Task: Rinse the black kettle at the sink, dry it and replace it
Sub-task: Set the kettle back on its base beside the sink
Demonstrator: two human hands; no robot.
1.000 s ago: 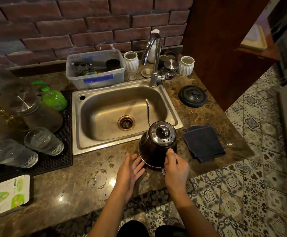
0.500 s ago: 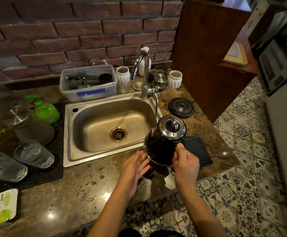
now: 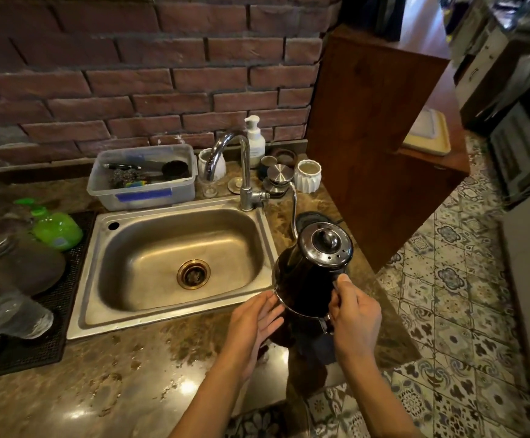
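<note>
At the counter's front edge, just right of the sink point(image 3: 150, 324), we record:

- Right hand point(image 3: 355, 314): fingers curled round the handle of the black kettle point(image 3: 308, 279), thumb laid on top.
- Left hand point(image 3: 254, 317): fingers straight and close together, touching the kettle's lower left wall.
- Kettle: upright, lid on, thin spout pointing away toward the faucet point(image 3: 241, 165); held over a dark cloth point(image 3: 315, 349).
- Round black base point(image 3: 312, 219): just behind the kettle, partly hidden.

Step, as we judge it: replacing. Next move calls for carrying the kettle back and seating it level and centred on the base.
</note>
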